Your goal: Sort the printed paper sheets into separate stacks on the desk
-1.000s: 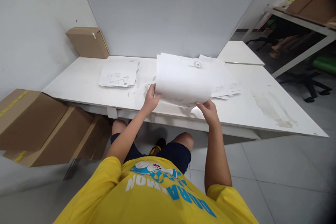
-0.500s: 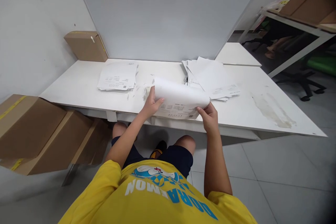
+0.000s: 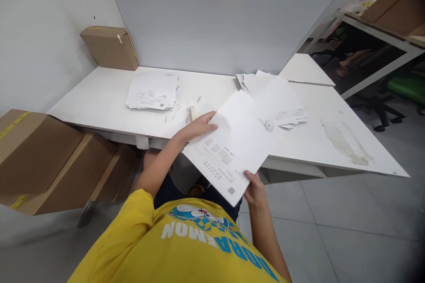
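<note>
L hand [image 3: 197, 127] & R hand [image 3: 255, 190] grasp opp. edges of printed paper [image 3: 237, 121], tilted over front edge of surface [image 3: 305, 143]; prob. light, bendy, easily creased, so best held edgewise.

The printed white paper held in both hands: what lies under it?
Parts of the white table and navy shorts show around its edges; what the paper covers is hidden.

Light was diffuse; the table [image 3: 99, 101] showed bright, the space under the far desk [image 3: 375, 32] dark. Print [image 3: 219, 154] on the paper [image 3: 241, 119] blurred. Wide-angle stretch skewed the edges; right corners were dark.
</note>
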Tool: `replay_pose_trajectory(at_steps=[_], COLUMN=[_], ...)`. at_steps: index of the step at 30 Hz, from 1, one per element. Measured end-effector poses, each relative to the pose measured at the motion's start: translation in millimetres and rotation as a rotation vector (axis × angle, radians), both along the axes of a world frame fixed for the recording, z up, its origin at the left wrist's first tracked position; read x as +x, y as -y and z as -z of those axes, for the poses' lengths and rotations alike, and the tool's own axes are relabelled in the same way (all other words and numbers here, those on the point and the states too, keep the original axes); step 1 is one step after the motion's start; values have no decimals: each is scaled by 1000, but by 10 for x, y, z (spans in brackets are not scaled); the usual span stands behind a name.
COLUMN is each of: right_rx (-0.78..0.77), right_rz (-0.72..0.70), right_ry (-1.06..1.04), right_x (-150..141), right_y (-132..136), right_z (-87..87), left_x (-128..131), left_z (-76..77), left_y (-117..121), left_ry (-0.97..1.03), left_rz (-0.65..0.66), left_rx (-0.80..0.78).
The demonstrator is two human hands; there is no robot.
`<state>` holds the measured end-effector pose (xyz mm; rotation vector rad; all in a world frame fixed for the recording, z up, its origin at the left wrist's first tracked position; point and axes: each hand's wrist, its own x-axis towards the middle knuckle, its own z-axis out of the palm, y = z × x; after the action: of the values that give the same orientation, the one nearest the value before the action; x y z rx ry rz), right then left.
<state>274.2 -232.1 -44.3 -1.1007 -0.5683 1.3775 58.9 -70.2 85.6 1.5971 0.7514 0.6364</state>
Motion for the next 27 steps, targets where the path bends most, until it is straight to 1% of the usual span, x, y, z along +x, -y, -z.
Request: replay_pose_trajectory(at_steps=[2, 4, 5, 7, 10, 12, 14, 17, 19, 22, 27], right_rx=[-47, -53, -55, -71, -111, -101, -73, -55, -49, -26, 7], right_rz=[-8, 46, 86, 178, 282, 311, 318, 304, 281, 251, 225], right_ry=[-27, 0, 23, 67, 123, 173, 213, 214, 199, 194, 180], right_x=[-243, -440, -507, -569, -539, -496, -471, -482, -512, -563, -602], right_y=[97, 137, 141, 126, 80, 40, -7, -87, -141, -209, -232], right_z=[143, 251, 294, 364, 424, 430, 411, 356, 319, 282, 269], left_x=[8, 11, -3, -76, -278, -408, -484, -481, -436, -378, -363], left_z=[126, 257, 314, 402, 492, 559, 637, 742, 785, 818, 865], left_y=[-118, -179, -185, -156, -67, -10, 41, 107, 128, 101, 11], left_ry=[-245, -461, -527, -589, -641, -615, -491, -242, -148, -139, -183], left_rz=[-12, -80, -103, -130, -203, -280, -347, -441, -514, -596, -612], left_rx=[84, 162, 185, 212, 236, 208, 114, -48, -80, -66, -56])
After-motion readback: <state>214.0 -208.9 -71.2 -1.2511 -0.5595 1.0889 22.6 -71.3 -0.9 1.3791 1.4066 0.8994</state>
